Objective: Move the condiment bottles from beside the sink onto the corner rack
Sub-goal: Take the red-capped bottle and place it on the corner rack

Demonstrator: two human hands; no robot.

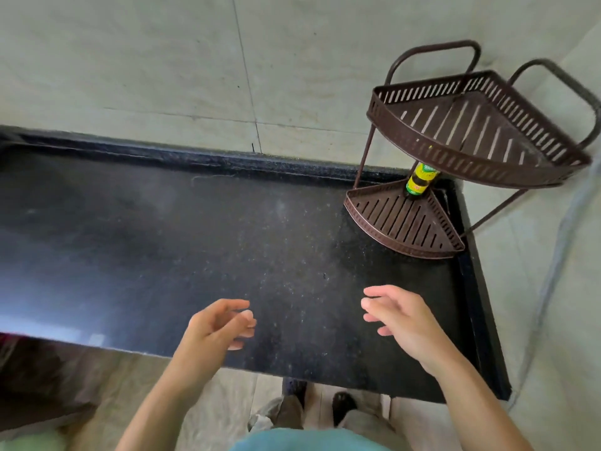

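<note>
**One bottle racked, both hands free**

At 2 o'clock: corner rack, two tiers, standing on far right corner of desk. On lower tier, back corner, upright: one condiment bottle, yellow-green label, top hidden behind upper tier. No bottle visible on upper tier.

At 6 o'clock, over near desk edge: left hand, grip narrow, fingers loosely curled, holding nothing. At 5 o'clock: right hand, grip wide, fingers relaxed and spread, holding nothing. Both well apart from rack.

No sink and no other bottle in view; can't tell how many left to move.

Step, as judged: between trips, one placement done, nothing in hand. Next move probably calls for turning toward 9 o'clock or further to find the sink side, closing a grip round a bottle body, carrying it upright to 2 o'clock, then lowering over the tier rim into free space beside the placed bottle without knocking it.
</note>
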